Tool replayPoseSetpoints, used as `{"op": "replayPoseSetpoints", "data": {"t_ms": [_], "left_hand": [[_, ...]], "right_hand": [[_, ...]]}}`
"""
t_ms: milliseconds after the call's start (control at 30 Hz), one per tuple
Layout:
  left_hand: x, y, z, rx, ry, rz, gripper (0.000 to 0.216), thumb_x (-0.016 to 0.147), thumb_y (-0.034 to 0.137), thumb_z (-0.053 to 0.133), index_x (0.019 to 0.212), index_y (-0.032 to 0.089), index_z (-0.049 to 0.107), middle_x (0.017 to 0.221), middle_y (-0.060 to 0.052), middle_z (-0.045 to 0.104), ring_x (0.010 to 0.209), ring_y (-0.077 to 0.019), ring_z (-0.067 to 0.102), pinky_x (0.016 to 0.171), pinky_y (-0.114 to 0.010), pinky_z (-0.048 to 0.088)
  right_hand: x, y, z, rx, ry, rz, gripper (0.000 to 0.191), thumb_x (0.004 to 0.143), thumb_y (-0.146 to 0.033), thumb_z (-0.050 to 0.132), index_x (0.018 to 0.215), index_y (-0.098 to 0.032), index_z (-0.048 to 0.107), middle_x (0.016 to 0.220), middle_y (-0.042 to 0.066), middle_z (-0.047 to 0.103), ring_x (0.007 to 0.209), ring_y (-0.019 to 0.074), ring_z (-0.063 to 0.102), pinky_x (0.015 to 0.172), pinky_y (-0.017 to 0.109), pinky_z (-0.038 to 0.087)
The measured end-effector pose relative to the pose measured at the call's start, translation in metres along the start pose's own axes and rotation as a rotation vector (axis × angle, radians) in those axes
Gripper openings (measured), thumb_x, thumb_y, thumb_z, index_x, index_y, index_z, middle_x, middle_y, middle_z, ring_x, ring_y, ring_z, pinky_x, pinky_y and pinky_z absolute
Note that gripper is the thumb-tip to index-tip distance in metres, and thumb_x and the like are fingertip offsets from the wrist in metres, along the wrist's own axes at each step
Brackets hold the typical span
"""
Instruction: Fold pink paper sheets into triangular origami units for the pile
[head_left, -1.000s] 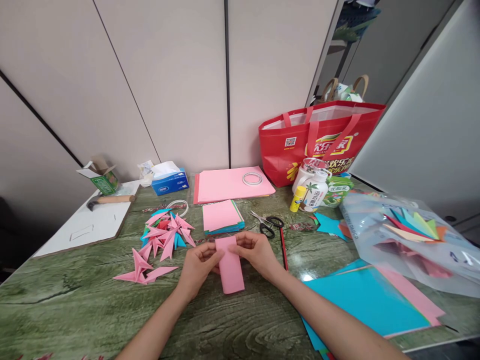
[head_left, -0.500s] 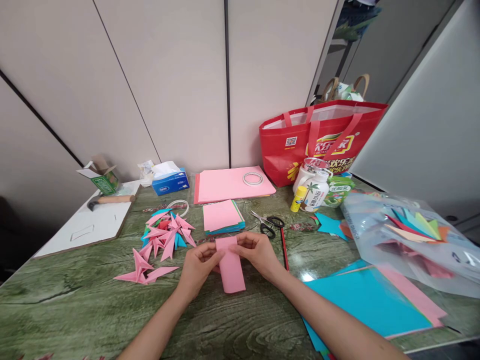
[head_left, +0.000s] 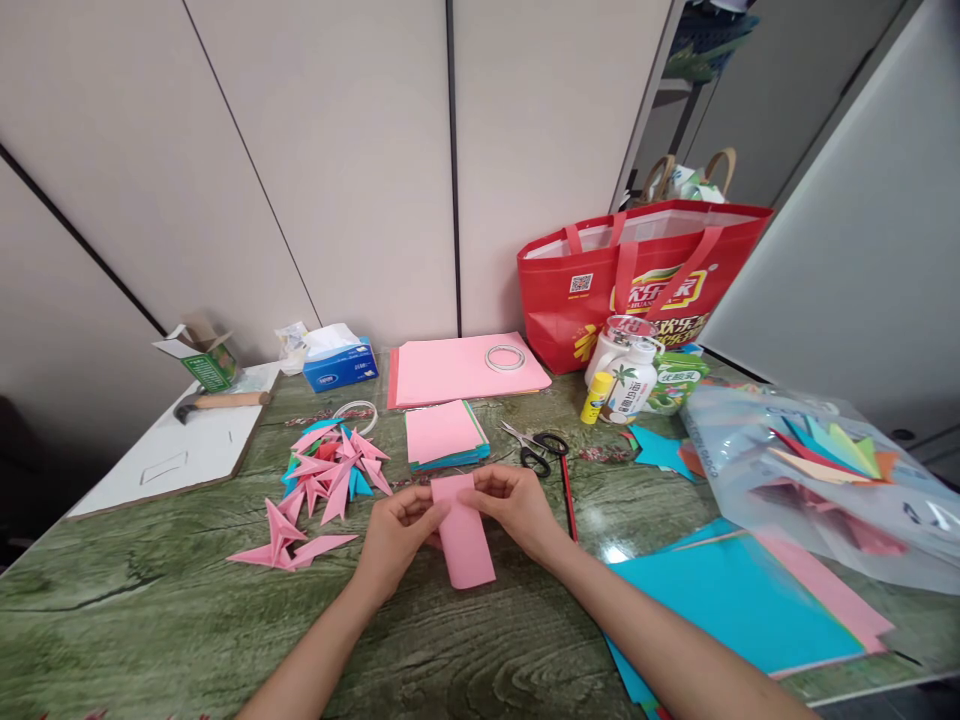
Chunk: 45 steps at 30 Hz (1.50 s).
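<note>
A folded strip of pink paper (head_left: pixel 466 545) is held between both hands above the table. My left hand (head_left: pixel 401 530) pinches its left edge near the top, thumb on the front face. On the right edge, my right hand (head_left: pixel 514 500) grips it the same way, the fingers partly behind the sheet. Just beyond lies a stack of square coloured paper (head_left: pixel 444 432) with pink on top. Scissors (head_left: pixel 538 448) and a red pencil (head_left: pixel 568 498) rest right of the stack. To the left sits a pile of folded paper stars (head_left: pixel 337 462), mostly pink.
Large pink sheets (head_left: pixel 457 365) lie at the back under a tape roll (head_left: pixel 505 357). A red bag (head_left: pixel 570 300), a glue stick (head_left: pixel 596 398) and a white bottle (head_left: pixel 632 382) stand right of them. Blue sheets (head_left: pixel 727 600) lie front right. A hammer (head_left: pixel 225 400) rests on a white board (head_left: pixel 161 455).
The lower end of the pink paper has shifted very slightly to the right. Both hands keep the same hold.
</note>
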<state>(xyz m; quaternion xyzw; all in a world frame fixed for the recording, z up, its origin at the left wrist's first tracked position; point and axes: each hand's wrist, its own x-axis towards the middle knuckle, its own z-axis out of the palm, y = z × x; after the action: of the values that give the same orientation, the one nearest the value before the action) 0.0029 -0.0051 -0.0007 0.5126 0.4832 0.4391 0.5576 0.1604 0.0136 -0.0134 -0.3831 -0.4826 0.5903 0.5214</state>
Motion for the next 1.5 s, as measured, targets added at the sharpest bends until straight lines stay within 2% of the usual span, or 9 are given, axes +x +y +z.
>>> {"op": "replayPoseSetpoints", "data": {"t_ms": [133,233,467,1000,1267,1400,1500], "left_hand": [[-0.0022,0.0009,0.0021,-0.059,-0.079,-0.018,0.024,0.067,0.026,0.066,0.088,0.014,0.064,0.079,-0.005,0.070,0.069,-0.0155,0.062,0.060,-0.024,0.050],[-0.0031,-0.0009,0.0034,-0.074,-0.133,-0.073,0.027,0.067,0.026,0.067,0.091,0.014,0.063,0.077,-0.005,0.070,0.066,-0.0141,0.062,0.059,-0.022,0.048],[-0.0010,-0.0049,0.0031,-0.077,-0.089,-0.167,0.025,0.065,0.029,0.068,0.084,0.012,0.064,0.069,-0.005,0.070,0.056,-0.0118,0.059,0.051,-0.019,0.045],[-0.0011,-0.0037,0.0050,-0.064,-0.030,-0.189,0.025,0.057,0.029,0.073,0.074,0.011,0.065,0.061,-0.003,0.068,0.051,-0.0133,0.058,0.049,-0.021,0.043],[-0.0008,-0.0051,0.0053,-0.067,-0.023,-0.175,0.031,0.055,0.029,0.074,0.077,0.010,0.066,0.061,-0.004,0.069,0.052,-0.0151,0.060,0.052,-0.025,0.046],[-0.0010,-0.0052,0.0055,-0.058,-0.007,-0.173,0.031,0.056,0.028,0.074,0.080,0.010,0.066,0.062,-0.005,0.070,0.052,-0.0145,0.061,0.051,-0.024,0.046],[-0.0010,-0.0044,0.0058,-0.085,0.012,-0.171,0.031,0.055,0.027,0.074,0.080,0.010,0.066,0.066,-0.005,0.071,0.053,-0.0150,0.062,0.052,-0.024,0.047]], "right_hand": [[0.0004,0.0007,0.0000,-0.002,0.000,-0.009,0.023,0.053,-0.030,0.074,0.063,-0.014,0.062,0.057,-0.002,0.060,0.049,0.0087,0.050,0.050,0.021,0.041],[0.0007,0.0010,0.0002,-0.018,0.012,-0.004,0.022,0.053,-0.028,0.074,0.063,-0.014,0.062,0.057,-0.001,0.060,0.049,0.0083,0.050,0.049,0.020,0.041],[0.0004,0.0020,0.0001,0.008,0.022,0.031,0.024,0.050,-0.029,0.075,0.062,-0.014,0.062,0.056,-0.002,0.061,0.047,0.0087,0.051,0.047,0.021,0.042],[0.0000,0.0006,-0.0003,0.053,0.012,0.065,0.026,0.046,-0.030,0.077,0.062,-0.014,0.064,0.055,-0.001,0.062,0.047,0.0093,0.052,0.047,0.022,0.046],[-0.0002,-0.0008,-0.0004,0.066,0.004,0.092,0.027,0.046,-0.032,0.077,0.062,-0.014,0.064,0.056,-0.001,0.063,0.047,0.0100,0.053,0.048,0.023,0.047],[-0.0005,-0.0023,-0.0011,0.064,-0.035,0.086,0.026,0.048,-0.031,0.076,0.065,-0.014,0.065,0.058,-0.001,0.064,0.050,0.0099,0.054,0.050,0.022,0.047],[-0.0001,-0.0033,-0.0019,0.052,-0.101,0.054,0.028,0.051,-0.030,0.075,0.073,-0.015,0.066,0.065,0.000,0.066,0.058,0.0113,0.058,0.057,0.024,0.047]]}}
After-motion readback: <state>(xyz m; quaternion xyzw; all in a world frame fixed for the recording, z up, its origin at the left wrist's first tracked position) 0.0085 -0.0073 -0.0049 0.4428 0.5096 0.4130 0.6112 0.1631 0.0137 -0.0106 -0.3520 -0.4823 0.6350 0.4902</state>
